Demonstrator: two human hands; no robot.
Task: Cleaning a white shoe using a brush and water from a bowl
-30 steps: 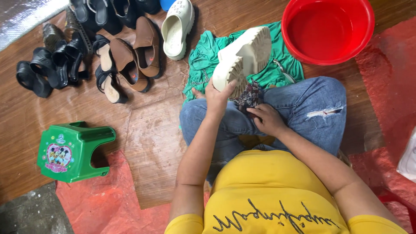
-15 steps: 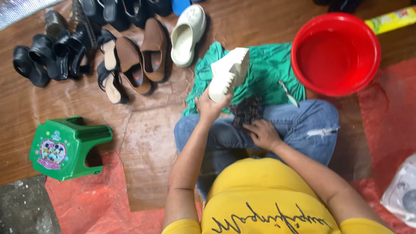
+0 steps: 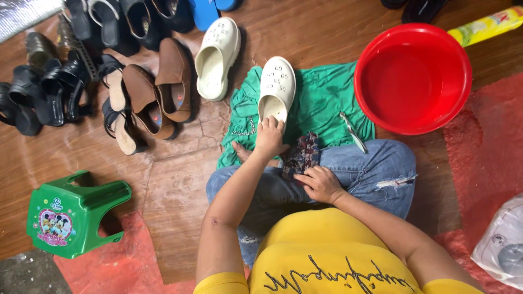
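While seated w/ legs crossed, person's left hand [image 3: 271,136] has fingers clamped on heel of white clog [image 3: 277,88], sole down on green cloth [image 3: 321,103], centre. Right hand [image 3: 320,184] rests on lap, fingers together on dark patterned rag [image 3: 301,155]. Red basin [image 3: 412,78] far right; second white clog [image 3: 218,56] just left.

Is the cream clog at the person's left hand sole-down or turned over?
Sole-down. The cream clog shows its perforated top, lying on the green cloth; left hand grips its heel.

White clog [image 3: 277,87], formerly raised sole-up, now flat on green cloth [image 3: 321,103].
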